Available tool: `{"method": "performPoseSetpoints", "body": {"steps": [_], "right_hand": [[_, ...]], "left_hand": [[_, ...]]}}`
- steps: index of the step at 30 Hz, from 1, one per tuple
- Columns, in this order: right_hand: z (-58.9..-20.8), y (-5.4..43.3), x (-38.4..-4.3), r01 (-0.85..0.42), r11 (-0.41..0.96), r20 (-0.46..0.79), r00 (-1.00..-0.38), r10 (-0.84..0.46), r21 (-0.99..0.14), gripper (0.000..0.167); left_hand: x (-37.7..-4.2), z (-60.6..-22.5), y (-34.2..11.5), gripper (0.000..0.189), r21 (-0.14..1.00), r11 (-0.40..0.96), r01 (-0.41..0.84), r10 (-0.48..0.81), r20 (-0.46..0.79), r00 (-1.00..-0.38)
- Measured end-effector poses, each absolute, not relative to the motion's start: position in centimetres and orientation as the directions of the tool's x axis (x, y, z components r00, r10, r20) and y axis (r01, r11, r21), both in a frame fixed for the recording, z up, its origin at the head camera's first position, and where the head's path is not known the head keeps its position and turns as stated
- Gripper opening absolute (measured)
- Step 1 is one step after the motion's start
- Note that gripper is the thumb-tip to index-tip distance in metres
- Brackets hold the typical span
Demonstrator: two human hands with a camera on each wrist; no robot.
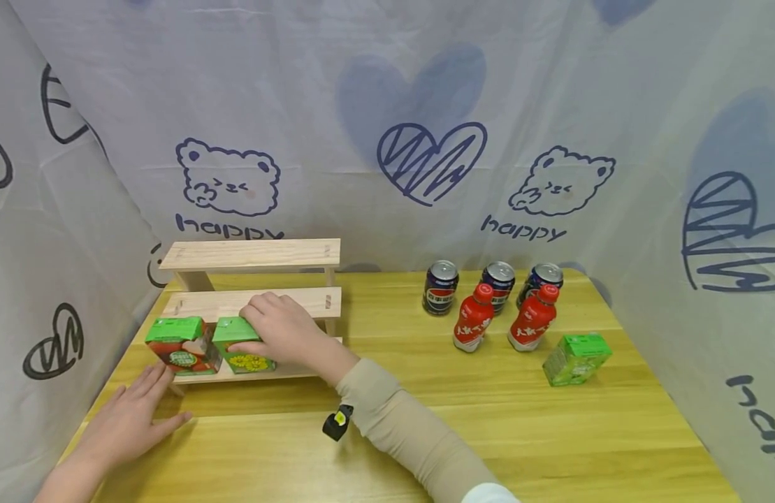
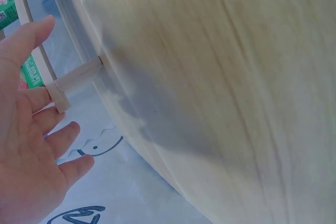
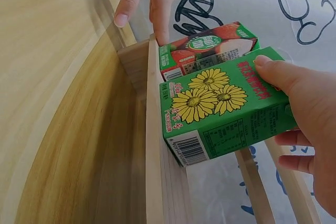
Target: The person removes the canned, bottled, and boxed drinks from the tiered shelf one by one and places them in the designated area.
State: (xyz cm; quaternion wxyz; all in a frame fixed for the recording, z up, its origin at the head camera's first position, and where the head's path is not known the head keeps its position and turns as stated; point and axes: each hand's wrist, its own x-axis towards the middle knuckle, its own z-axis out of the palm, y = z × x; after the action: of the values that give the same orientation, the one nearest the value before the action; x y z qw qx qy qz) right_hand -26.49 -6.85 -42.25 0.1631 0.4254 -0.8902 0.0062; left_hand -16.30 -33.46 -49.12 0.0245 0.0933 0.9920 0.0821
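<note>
My right hand grips a green drink carton with yellow flowers by its top, thumb on the front face. The carton stands on the lowest tier of a wooden three-tier shelf. Beside it on the left, on the same tier, is a red and green juice carton with a fruit picture. My left hand has its fingers extended, fingertips at the shelf's front left corner just below the red carton. In the left wrist view the left fingers are spread by the shelf end.
Toward the back right of the wooden table stand several dark blue cans. In front of them are two red bottles, and a green carton stands farther right. A printed cloth hangs behind and at both sides.
</note>
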Motion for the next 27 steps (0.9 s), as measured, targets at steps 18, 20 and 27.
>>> {"method": "performPoseSetpoints", "body": {"steps": [18,20,27], "right_hand": [[-41.9,-4.3,-25.5,-0.758,0.641,0.335,-0.577,-0.745,0.119,0.055],[-41.9,-3.8,-25.4,-0.756,0.645,0.349,-0.577,-0.739,0.114,0.055],[-41.8,-1.8,-24.9,-0.753,0.649,0.41,-0.561,-0.719,0.109,0.053]], "left_hand": [[-16.3,-49.3,-33.5,0.097,0.172,0.966,0.192,0.198,-0.02,-0.98],[-16.3,-49.4,-33.5,0.097,0.167,0.967,0.193,0.199,-0.018,-0.98],[-16.3,-49.3,-33.5,0.097,0.173,0.966,0.19,0.198,-0.027,-0.98]]}}
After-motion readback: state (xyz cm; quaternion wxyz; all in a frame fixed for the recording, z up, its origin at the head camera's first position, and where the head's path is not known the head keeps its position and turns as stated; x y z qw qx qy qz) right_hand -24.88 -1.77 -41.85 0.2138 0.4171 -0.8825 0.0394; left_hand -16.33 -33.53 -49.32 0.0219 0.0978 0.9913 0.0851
